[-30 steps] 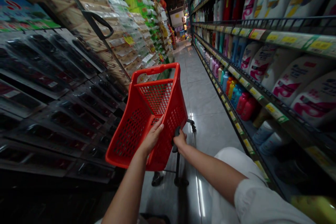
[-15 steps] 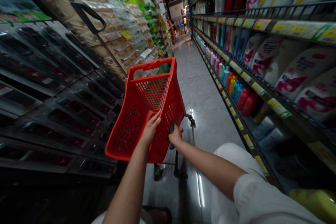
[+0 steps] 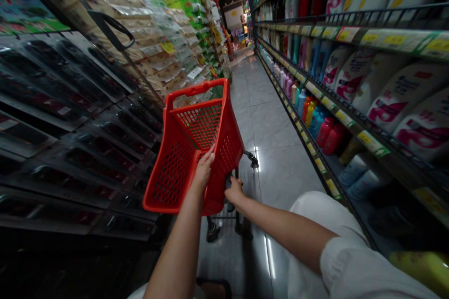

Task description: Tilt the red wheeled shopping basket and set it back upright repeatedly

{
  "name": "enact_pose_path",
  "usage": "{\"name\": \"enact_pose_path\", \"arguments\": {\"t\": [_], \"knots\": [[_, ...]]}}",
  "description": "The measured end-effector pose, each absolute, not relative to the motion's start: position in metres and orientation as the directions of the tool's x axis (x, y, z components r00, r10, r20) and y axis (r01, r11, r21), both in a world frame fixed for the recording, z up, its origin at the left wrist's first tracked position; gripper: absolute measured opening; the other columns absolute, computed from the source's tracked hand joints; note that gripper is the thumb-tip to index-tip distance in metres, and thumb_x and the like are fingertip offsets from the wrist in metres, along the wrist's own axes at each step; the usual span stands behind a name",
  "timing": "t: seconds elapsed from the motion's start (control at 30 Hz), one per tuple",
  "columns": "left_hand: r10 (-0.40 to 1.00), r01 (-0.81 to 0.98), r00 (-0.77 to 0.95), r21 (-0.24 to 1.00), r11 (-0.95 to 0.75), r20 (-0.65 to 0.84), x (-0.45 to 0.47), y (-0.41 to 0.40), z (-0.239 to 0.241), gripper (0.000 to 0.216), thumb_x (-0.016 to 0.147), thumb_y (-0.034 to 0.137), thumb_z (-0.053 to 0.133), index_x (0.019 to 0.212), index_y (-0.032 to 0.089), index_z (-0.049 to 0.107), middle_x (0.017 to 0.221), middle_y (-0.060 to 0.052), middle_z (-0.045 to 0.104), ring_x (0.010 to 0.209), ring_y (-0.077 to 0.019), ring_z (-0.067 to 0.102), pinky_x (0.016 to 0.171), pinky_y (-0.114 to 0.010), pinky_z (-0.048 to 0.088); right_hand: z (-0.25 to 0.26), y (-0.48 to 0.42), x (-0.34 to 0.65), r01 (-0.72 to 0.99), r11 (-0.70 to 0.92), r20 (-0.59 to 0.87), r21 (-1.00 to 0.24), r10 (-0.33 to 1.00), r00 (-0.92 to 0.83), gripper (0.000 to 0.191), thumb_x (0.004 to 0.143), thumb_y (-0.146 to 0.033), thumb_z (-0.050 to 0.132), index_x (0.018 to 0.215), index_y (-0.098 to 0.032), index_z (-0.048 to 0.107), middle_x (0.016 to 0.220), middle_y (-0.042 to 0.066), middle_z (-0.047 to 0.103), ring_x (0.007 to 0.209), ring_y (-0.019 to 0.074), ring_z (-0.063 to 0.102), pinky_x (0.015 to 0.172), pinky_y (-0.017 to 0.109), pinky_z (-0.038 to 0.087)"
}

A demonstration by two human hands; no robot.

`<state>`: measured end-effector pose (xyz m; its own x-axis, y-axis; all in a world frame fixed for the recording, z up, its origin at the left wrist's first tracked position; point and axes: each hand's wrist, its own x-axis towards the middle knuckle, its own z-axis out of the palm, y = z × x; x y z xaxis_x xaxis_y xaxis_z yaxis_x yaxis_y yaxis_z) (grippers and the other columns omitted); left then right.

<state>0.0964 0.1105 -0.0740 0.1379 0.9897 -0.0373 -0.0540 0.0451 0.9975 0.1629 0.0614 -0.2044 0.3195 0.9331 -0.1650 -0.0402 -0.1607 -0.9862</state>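
Observation:
A red plastic shopping basket (image 3: 171, 173) with perforated walls sits tilted on a dark wheeled frame (image 3: 224, 218), its open top toward me and the left. My left hand (image 3: 203, 170) is closed over the basket's near rim, fingers lying along the inside. On the outer side wall, my right hand (image 3: 234, 191) grips a black handle (image 3: 228, 180), partly covered by the fingers. The inside of the basket that shows has nothing in it. One caster (image 3: 252, 160) sticks out to the right above the tiled floor.
A shelf (image 3: 351, 121) of shampoo bottles (image 3: 389, 98) lines the right side. On the left hang packaged dark goods (image 3: 70, 121), with stacked tissue packs (image 3: 161, 32) behind. A black loop handle on a pole (image 3: 114, 30) rises beside the basket. Grey floor (image 3: 266, 117) runs down the aisle.
The basket's far end has swung slightly left and its near end slightly right. My right hand has dropped a little with the handle, while my left hand stays on the rim.

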Motion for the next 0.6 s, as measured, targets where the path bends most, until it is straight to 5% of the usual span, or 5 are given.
{"name": "enact_pose_path", "arguments": {"t": [0.23, 0.3, 0.47, 0.6], "knots": [[0.987, -0.040, 0.159, 0.999, 0.023, -0.016, 0.097, 0.110, -0.072, 0.085, 0.062, 0.054, 0.080, 0.134, 0.014, 0.056, 0.139, -0.011, 0.056, 0.137, -0.0289, 0.043, 0.116, -0.037, 0.028, -0.153, 0.093, 0.186, -0.015, 0.376, 0.356, -0.927, 0.890, 0.285, 0.078, 0.058, -0.007, 0.051, 0.135, -0.022, 0.053, 0.128, 0.007, 0.049, 0.124, 0.0197, 0.049, 0.112, 0.035, 0.034], [0.984, -0.047, 0.176, 0.999, 0.019, -0.010, 0.098, 0.108, -0.070, 0.084, 0.066, 0.055, 0.077, 0.136, 0.015, 0.055, 0.138, -0.011, 0.057, 0.137, -0.0281, 0.042, 0.117, -0.038, 0.028, -0.169, 0.085, 0.185, 0.004, 0.272, 0.263, -0.962, 0.924, 0.278, 0.079, 0.055, -0.005, 0.050, 0.132, -0.021, 0.055, 0.127, 0.008, 0.048, 0.123, 0.0203, 0.049, 0.112, 0.036, 0.035], [0.986, -0.025, 0.166, 1.000, 0.009, -0.005, 0.095, 0.108, -0.073, 0.080, 0.067, 0.055, 0.076, 0.133, 0.014, 0.057, 0.139, -0.010, 0.057, 0.139, -0.0278, 0.039, 0.118, -0.038, 0.025, -0.218, 0.037, 0.148, -0.044, -0.239, -0.241, -0.970, 0.925, 0.293, 0.064, 0.048, -0.004, 0.052, 0.108, -0.020, 0.066, 0.102, 0.006, 0.056, 0.096, 0.0237, 0.060, 0.091, 0.039, 0.051], [0.990, -0.019, 0.142, 1.000, -0.002, 0.005, 0.093, 0.113, -0.079, 0.082, 0.066, 0.055, 0.077, 0.133, 0.013, 0.057, 0.140, -0.011, 0.056, 0.139, -0.0289, 0.039, 0.117, -0.039, 0.026, -0.194, 0.036, 0.143, -0.098, -0.076, -0.103, -0.992, 0.942, 0.318, 0.069, 0.054, -0.007, 0.054, 0.121, -0.019, 0.062, 0.110, 0.009, 0.053, 0.104, 0.0232, 0.058, 0.098, 0.037, 0.049]]}}
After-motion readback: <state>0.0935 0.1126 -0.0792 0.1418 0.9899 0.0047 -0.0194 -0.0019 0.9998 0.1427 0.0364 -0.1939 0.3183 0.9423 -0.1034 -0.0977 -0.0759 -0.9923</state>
